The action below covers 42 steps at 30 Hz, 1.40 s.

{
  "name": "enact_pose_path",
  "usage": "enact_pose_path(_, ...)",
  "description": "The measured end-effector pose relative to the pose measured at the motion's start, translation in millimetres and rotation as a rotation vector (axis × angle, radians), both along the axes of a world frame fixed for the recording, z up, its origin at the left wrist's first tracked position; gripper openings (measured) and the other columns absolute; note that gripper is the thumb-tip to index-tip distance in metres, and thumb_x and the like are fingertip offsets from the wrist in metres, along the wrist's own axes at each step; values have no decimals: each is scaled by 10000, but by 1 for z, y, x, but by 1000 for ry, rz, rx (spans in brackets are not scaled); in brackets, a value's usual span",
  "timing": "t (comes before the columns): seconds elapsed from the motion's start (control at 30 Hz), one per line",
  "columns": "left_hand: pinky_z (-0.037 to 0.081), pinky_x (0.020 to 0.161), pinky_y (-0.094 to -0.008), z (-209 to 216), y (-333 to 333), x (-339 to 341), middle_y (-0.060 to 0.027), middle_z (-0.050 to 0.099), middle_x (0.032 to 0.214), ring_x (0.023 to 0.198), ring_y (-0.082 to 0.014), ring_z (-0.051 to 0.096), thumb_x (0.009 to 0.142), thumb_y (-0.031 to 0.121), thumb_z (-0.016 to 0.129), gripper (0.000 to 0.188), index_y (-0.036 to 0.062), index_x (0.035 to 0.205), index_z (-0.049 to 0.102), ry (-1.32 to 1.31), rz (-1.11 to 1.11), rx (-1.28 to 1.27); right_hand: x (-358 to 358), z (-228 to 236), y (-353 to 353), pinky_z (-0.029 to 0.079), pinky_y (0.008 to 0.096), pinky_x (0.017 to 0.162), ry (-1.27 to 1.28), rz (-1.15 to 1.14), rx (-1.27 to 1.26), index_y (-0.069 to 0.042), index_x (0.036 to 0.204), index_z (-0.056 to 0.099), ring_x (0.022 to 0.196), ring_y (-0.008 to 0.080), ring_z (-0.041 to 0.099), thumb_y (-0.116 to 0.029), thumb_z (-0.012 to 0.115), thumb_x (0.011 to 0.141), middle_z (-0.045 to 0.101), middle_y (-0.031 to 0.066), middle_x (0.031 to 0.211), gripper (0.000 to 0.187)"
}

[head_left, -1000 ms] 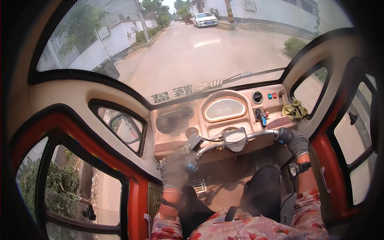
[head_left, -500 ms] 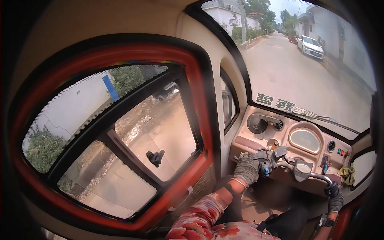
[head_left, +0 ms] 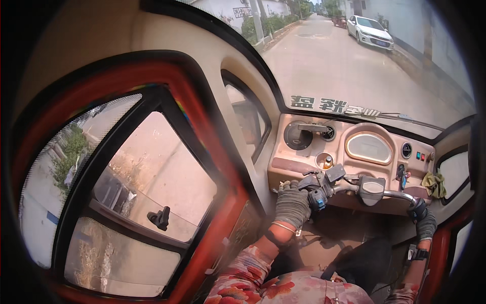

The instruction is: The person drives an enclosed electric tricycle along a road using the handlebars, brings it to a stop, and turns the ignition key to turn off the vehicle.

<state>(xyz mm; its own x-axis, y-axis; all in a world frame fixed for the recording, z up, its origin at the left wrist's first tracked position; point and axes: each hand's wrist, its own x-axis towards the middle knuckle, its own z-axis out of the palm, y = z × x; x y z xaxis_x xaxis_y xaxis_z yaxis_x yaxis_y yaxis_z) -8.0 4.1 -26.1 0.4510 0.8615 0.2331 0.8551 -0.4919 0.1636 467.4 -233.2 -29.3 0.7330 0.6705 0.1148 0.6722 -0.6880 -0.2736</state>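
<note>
In a grey knitted glove, my left hand (head_left: 292, 203) is closed around the left grip of a handlebar (head_left: 397, 194), beside a switch block with a blue button (head_left: 318, 199). My right hand (head_left: 426, 226), gloved the same way, wraps the right grip at the far right; its fingers are partly hidden. A silver-grey cover (head_left: 372, 190) sits at the bar's middle. Behind the bar spreads a beige-pink dashboard (head_left: 288, 154) with an oval gauge (head_left: 369, 147). A dark watch (head_left: 420, 254) is on my right wrist.
A red-framed door (head_left: 147, 76) with sliding windows stands at left. A yellowish cloth (head_left: 434, 185) hangs at the dashboard's right end, near a key (head_left: 403, 175). Through the windscreen, a white car (head_left: 370, 32) stands at the right of a road (head_left: 329, 66), walls on both sides.
The head view has turned right, so the dashboard, bar and hands sit further left. Roadside scenery has shifted past the side window, and the white car looks larger. Both hands keep their hold.
</note>
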Motion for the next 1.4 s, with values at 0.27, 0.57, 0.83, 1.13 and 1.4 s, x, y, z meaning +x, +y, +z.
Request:
enact_pose_path(0.27, 380, 1038, -540, 28, -2, -1, -194, 566, 1211, 1161, -405, 515, 681, 211, 743, 345, 43, 981, 726, 6, 32, -97, -23, 15, 26, 548, 451, 773, -163, -26, -189, -148, 993, 648, 897, 344, 701, -380, 924, 599, 720, 106, 913, 533)
enact_pose_path(0.57, 367, 1052, -533, 10, -8, -1, -194, 563, 1248, 1203, -409, 504, 683, 197, 736, 328, 47, 974, 725, 6, 21, 24, -34, 26, 11, 546, 444, 801, -134, -56, -172, -159, 1006, 657, 898, 325, 706, -403, 914, 603, 721, 95, 914, 536)
enact_pose_path(0.83, 420, 988, -517, 16, 3, 2, -190, 607, 1149, 1105, -396, 555, 667, 172, 734, 309, 63, 956, 741, 5, 7, 44, -40, 37, 15, 549, 437, 808, -63, -52, -234, -178, 1019, 674, 920, 330, 707, -436, 903, 619, 731, 103, 927, 529)
enact_pose_path(1.13, 500, 852, -469, 13, 6, 2, -179, 637, 983, 948, -389, 603, 653, 201, 730, 223, 66, 829, 750, 33, -2, 47, -36, 34, 13, 549, 438, 799, -51, -22, -245, -165, 1003, 676, 904, 330, 707, -416, 910, 605, 731, 100, 922, 526)
enact_pose_path(1.4, 509, 856, -454, 10, 7, -3, -189, 654, 980, 936, -379, 624, 670, 251, 800, 351, 42, 944, 738, 1, -35, 92, -34, 32, 12, 549, 438, 790, -78, 11, -166, -171, 993, 672, 891, 328, 706, -438, 897, 613, 726, 108, 908, 517)
